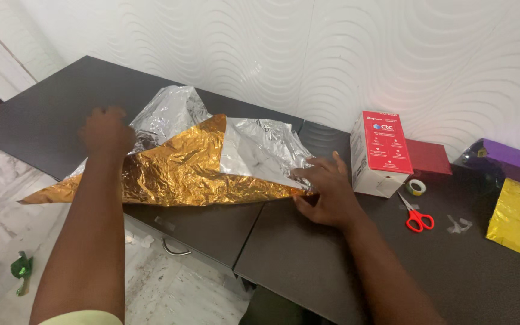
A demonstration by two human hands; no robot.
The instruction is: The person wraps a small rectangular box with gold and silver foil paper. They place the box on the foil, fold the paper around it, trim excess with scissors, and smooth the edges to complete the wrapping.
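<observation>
A large crinkled foil sheet [188, 165], gold on one face and silver on the other, lies spread across the dark table [49, 114]. My left hand [106, 131] rests on the sheet's far left part, fingers spread and blurred. My right hand [326, 189] presses down on the sheet's right corner, where gold and silver edges meet, fingers flat on the foil. A folded gold flap covers the near half, and silver shows behind it.
A red and white box [380, 151] stands just right of my right hand, a flat red box [428, 156] behind it. A tape roll [416, 187], red scissors [417, 216], a gold packet [516, 215] and a purple box [513, 159] lie further right. The table's front edge overhangs a marble floor.
</observation>
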